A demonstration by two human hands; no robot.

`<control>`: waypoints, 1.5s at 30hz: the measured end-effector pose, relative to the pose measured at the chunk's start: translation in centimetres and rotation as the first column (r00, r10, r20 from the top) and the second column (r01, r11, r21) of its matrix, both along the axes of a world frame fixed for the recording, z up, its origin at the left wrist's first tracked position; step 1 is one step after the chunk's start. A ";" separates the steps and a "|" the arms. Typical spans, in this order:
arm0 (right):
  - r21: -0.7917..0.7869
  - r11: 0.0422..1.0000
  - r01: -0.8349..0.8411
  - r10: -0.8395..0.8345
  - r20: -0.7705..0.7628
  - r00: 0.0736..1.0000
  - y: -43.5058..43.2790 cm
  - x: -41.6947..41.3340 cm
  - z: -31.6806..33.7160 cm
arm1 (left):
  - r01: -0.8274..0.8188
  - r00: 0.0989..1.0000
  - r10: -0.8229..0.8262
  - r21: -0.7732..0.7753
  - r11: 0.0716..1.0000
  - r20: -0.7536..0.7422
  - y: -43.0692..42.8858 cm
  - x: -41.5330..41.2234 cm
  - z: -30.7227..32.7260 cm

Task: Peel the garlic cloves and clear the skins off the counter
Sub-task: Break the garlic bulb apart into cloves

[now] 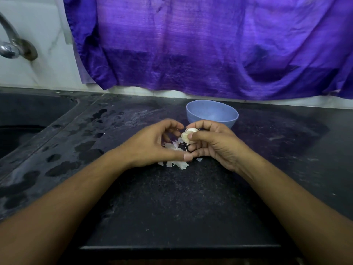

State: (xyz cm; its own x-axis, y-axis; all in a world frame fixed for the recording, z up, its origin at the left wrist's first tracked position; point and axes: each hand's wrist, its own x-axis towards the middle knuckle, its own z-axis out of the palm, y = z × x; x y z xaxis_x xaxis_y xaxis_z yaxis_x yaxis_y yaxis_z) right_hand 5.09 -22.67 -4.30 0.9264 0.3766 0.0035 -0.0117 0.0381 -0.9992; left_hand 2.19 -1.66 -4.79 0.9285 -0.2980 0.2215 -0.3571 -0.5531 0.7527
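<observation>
You're pinching the garlic (188, 133) in your right hand (212, 144) just in front of the blue bowl (193, 116), left hand (152, 144) hovering loosely curled beside it, gripping nothing, with skins (176, 163) lying on the counter (172, 197) underneath.

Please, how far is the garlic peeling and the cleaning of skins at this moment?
Partly done: loose skins already lie on the counter under the hands. In hand: the right hand pinches a garlic piece still partly in skin, the left hand curled beside it. Left: finish peeling and clear the skins; the blue bowl shows no clove clearly.
</observation>
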 end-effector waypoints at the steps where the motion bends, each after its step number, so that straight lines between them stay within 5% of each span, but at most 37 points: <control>1: -0.003 1.000 0.001 -0.001 -0.005 1.000 0.0 0.0 0.0 | 0.026 1.000 -0.027 0.122 0.992 0.007 0.2 -0.1 -0.1; 4: -0.014 1.000 0.001 -0.002 -0.022 1.000 -0.1 0.0 0.1 | 0.029 0.997 -0.055 0.366 0.930 0.062 0.6 0.2 -0.6; 21: -0.246 0.962 0.118 -0.077 0.173 0.982 -0.1 0.2 -0.3 | -0.297 0.896 0.179 0.247 0.922 0.407 1.6 3.9 -1.9; 25: -0.151 0.983 0.107 -0.080 0.173 0.982 0.1 0.0 -0.5 | -0.110 0.967 0.115 -0.035 0.993 0.226 0.4 2.1 -0.7; 30: -0.059 0.996 0.070 -0.063 0.123 0.990 0.4 -0.2 -0.4 | -0.041 0.994 0.056 -0.150 0.988 0.093 -0.3 1.9 -0.8; 45: -0.180 0.983 -0.047 0.077 0.168 0.983 -0.3 0.0 -0.2 | -0.040 0.999 0.031 -0.281 0.959 -0.038 -0.2 1.8 -1.0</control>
